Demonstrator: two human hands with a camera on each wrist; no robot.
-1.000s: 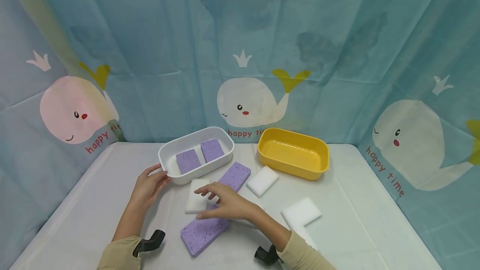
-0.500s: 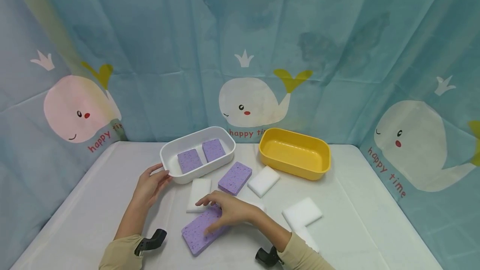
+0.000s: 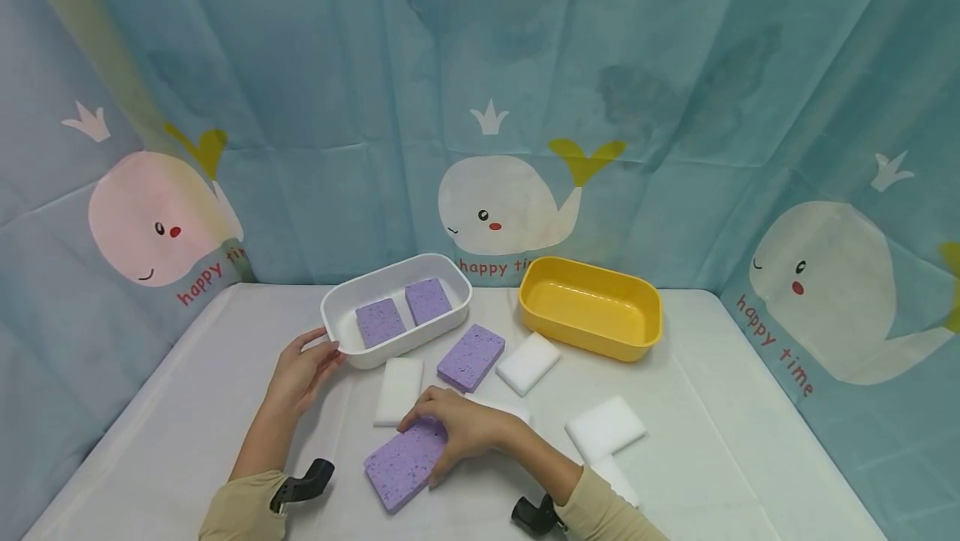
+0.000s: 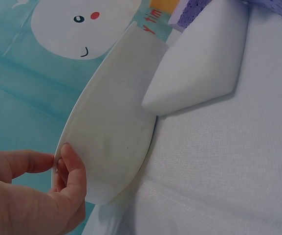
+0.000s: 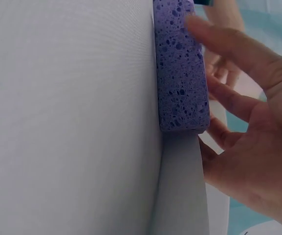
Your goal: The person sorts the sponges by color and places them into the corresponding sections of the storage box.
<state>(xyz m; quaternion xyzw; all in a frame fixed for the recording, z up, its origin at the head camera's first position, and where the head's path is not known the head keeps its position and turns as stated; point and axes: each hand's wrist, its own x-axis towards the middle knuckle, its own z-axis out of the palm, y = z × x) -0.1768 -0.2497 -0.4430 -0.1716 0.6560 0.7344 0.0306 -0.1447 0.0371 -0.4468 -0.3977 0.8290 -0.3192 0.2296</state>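
Note:
My left hand (image 3: pixel 302 374) pinches the left rim of a white plastic tub (image 3: pixel 397 355) between thumb and fingers, seen closely in the left wrist view. Two purple sponges (image 3: pixel 379 323) lie flat inside the tub. At the front, my right hand (image 3: pixel 467 426) spans the right end of another purple sponge (image 3: pixel 401 466), thumb on its near edge and fingers on the far one. That sponge (image 5: pixel 182 68) lies on the white cloth in the right wrist view, the thumb at its side. One more purple sponge (image 3: pixel 470 358) lies beyond the right hand.
A yellow tub (image 3: pixel 588 337) stands right of the white one. White sponges lie about: one (image 3: pixel 399 391) before the white tub, one (image 3: pixel 528 364) before the yellow tub, and two overlapping (image 3: pixel 606 426) at right. Another (image 3: pixel 506 409) is partly hidden behind the right hand. A printed curtain (image 3: pixel 330 191) backs the table.
My right hand has come down from above the front purple sponge, and its thumb and fingers have closed in on that sponge's right end. The left hand stays at the white tub's rim.

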